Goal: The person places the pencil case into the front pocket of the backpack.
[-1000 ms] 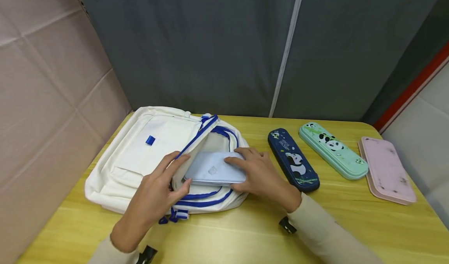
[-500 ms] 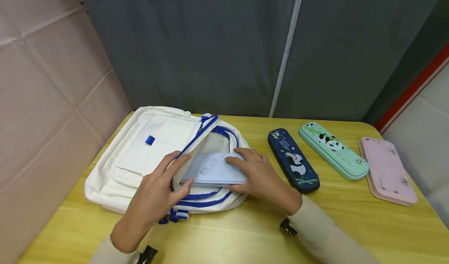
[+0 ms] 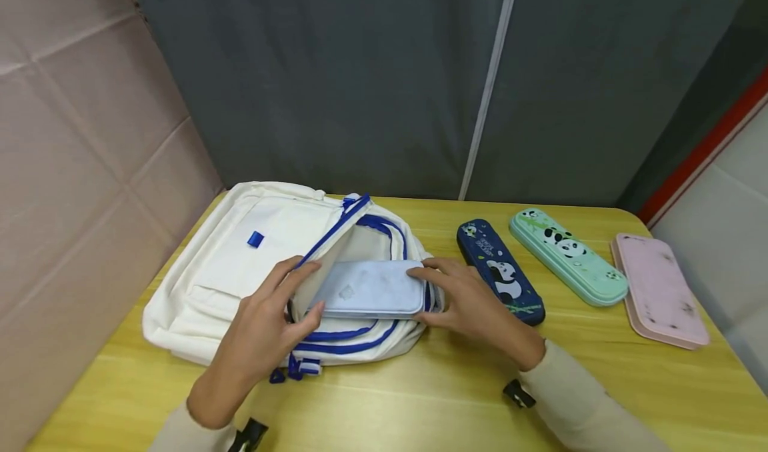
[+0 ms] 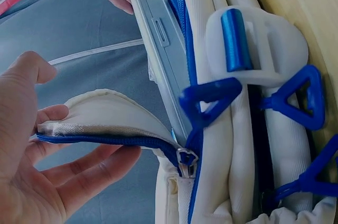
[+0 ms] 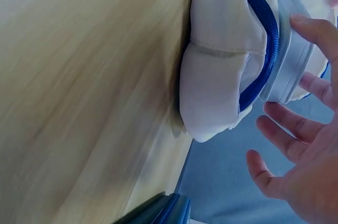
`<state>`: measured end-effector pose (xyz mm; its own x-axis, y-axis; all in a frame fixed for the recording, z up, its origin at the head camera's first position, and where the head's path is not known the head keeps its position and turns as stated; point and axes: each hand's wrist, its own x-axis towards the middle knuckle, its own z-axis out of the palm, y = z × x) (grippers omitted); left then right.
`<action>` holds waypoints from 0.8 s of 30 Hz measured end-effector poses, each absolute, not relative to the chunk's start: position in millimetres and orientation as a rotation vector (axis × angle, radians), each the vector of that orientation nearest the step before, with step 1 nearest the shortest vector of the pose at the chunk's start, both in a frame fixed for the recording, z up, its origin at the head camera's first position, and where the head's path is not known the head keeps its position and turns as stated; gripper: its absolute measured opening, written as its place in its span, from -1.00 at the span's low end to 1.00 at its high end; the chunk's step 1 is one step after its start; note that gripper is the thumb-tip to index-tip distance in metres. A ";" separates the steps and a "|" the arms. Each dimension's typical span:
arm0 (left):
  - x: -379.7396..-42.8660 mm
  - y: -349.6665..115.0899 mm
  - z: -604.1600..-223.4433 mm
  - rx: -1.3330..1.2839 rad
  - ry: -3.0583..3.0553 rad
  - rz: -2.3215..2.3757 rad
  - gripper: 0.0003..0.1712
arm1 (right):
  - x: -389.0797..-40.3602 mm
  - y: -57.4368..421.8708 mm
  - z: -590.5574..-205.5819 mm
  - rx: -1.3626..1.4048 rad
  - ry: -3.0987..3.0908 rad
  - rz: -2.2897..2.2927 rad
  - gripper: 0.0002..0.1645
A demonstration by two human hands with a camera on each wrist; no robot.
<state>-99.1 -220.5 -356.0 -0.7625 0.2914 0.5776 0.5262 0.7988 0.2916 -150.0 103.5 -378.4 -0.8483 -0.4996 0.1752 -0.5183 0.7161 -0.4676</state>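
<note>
A white backpack (image 3: pixel 252 285) with blue zips lies on the table, its main compartment agape. My left hand (image 3: pixel 267 325) holds the lifted flap (image 4: pixel 105 121) by its blue-zipped edge; in the left wrist view the edge runs between its fingers. A pale blue pencil case (image 3: pixel 372 289) lies flat, its left end under the flap inside the bag and its right end showing. My right hand (image 3: pixel 471 305) is at that right end, thumb near the front edge and forefinger by the top. Its fingers are spread in the right wrist view, near or lightly touching the case (image 5: pixel 290 60).
To the right on the wooden table (image 3: pixel 384 405) lie a navy panda pencil case (image 3: pixel 501 272), a mint panda pencil case (image 3: pixel 570 255) and a pink case (image 3: pixel 660 292). A dark grey curtain (image 3: pixel 336 85) stands behind the table. Blue zip pulls (image 4: pixel 211 97) hang at the bag's near side.
The pale blue case has slid slightly left under the flap over the second. My right hand has then drawn back to the right, baring more of the case. My left hand stays on the flap.
</note>
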 end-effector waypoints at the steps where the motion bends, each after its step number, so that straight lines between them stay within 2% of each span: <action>1: -99.9 -220.4 -355.9 -0.611 -2.462 -0.610 -0.32 | -150.2 102.8 -378.5 0.854 -2.877 0.799 -0.25; 24: -100.5 -219.5 -351.8 -0.554 -2.524 -0.898 -0.33 | -162.8 57.0 -380.4 0.918 -2.896 0.687 -0.25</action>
<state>-100.5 -219.5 -351.8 -0.8402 0.2291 0.4915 0.4880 0.7145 0.5013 -162.8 57.0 -380.4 -0.8258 -0.5422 0.1552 -0.5542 0.7289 -0.4020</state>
